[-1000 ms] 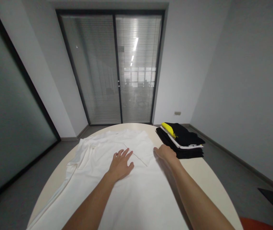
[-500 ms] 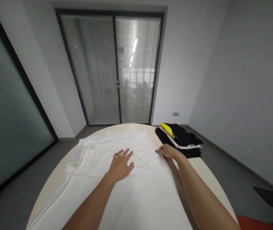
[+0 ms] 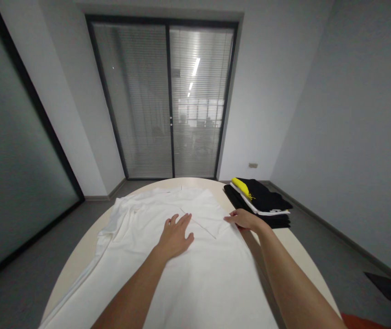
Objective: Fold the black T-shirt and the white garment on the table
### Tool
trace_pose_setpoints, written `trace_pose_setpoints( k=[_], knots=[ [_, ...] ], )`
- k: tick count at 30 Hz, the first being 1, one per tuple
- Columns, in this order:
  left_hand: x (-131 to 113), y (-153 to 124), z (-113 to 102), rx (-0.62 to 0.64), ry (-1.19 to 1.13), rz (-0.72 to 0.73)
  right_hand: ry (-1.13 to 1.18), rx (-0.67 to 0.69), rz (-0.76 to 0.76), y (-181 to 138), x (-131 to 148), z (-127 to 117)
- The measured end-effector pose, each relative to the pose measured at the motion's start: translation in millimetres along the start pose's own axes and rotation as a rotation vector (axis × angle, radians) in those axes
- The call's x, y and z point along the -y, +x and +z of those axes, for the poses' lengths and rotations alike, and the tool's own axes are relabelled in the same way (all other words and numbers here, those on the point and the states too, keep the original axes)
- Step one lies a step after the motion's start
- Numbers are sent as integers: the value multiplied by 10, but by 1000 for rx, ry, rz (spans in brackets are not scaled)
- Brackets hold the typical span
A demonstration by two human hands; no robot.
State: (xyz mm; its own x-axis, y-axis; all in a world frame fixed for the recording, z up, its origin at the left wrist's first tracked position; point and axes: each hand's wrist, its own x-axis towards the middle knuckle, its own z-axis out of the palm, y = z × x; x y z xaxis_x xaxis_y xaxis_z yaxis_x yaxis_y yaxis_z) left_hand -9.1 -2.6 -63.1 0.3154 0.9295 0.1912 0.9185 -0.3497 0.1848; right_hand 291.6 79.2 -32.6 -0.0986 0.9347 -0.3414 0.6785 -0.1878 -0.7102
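A white shirt (image 3: 202, 269) lies spread over a round pale table (image 3: 305, 256), with its collar end toward the far edge. A thin line, like a seam or pocket edge, runs slantwise across its upper part. My left hand (image 3: 176, 235) rests flat on the cloth beside that line, fingers apart. At the shirt's right edge, my right hand (image 3: 245, 219) pinches the fabric between thumb and fingers. Folds bunch up along the left side near a sleeve.
A stack of folded clothes (image 3: 260, 201), mostly black with white and yellow pieces, sits at the table's right rear edge. Beyond the table stands a dark-framed glass door (image 3: 171, 100) with blinds. Something red (image 3: 360, 321) shows at the lower right.
The view has shifted slightly. My left hand's fingers have drawn a little closer together on the cloth. My right hand keeps its pinch at the shirt's edge.
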Motion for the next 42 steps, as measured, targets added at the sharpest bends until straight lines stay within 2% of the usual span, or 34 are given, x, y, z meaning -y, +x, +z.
trace_pose_setpoints(
  k=[5,13,18,22,25,29,34,37,40,42],
  knots=[
    [8,12,5,8,-1,-24,-44,-80,-33,-44,156,-11],
    [28,26,33,-3,-5,-30,-306,-183,-137,-165,650,112],
    [59,40,51,-33,-11,-25,-427,-155,-254,-218,1001,303],
    [90,65,37,-59,-86,-43,-412,-113,-354,-287,1185,575],
    [134,100,40,-63,-154,-82,-378,-89,-426,-342,1198,811],
    [202,126,91,-98,-199,-108,-373,-9,-475,-367,1071,1050],
    [232,107,174,-114,-189,-55,-268,-7,-546,-296,926,1135],
    [247,119,165,-147,-210,-83,-106,-14,-521,-271,932,1144],
    [280,150,116,-209,-247,-149,69,127,-497,-306,958,1167],
    [298,168,92,-251,-262,-210,83,246,-532,-340,955,1178]
  ],
)
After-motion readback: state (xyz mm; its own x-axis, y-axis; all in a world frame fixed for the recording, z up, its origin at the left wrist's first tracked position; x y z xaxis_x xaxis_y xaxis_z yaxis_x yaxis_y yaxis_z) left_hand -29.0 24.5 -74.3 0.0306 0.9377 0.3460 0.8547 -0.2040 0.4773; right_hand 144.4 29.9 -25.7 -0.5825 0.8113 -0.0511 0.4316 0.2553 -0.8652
